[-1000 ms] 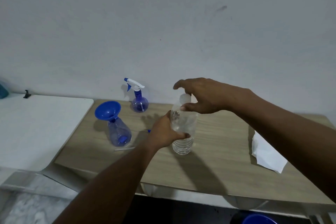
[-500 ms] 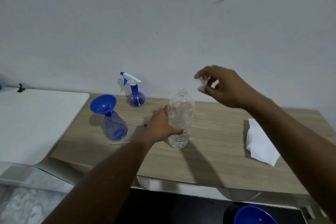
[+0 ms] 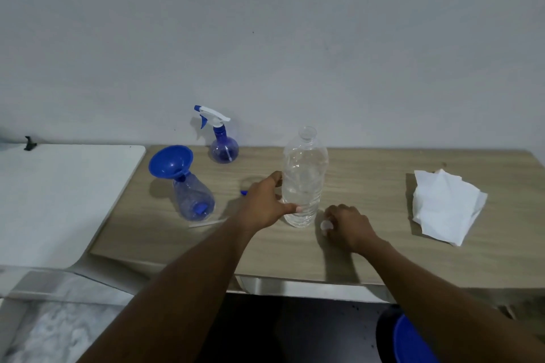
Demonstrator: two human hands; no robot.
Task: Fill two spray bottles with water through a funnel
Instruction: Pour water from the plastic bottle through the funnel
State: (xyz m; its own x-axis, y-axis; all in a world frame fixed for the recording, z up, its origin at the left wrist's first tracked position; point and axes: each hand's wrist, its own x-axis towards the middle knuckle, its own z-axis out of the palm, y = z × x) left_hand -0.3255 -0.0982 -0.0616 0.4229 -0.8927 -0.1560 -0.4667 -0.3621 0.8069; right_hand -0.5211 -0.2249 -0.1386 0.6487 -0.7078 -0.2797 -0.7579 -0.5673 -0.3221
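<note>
Left hand (image 3: 262, 206) is gripping uncapped bottle (image 3: 303, 183), fingers curled round it; right hand (image 3: 351, 227) is pinching cap (image 3: 326, 225) low over table (image 3: 383, 259).

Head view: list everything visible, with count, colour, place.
clear plastic water bottle: 1, clear, uncapped, upright mid-table
small white bottle cap: 1, white, right of that bottle
headless translucent blue spray bottle: 1, blue, table's left
blue plastic funnel: 1, blue, in that bottle's neck
translucent blue spray bottle with white trigger head: 1, blue, by wall
white paper napkins: stack, white, table's right
wooden table: 1, tan
left hand: 1, grip round water bottle
right hand: 1, grip pinching cap
</note>
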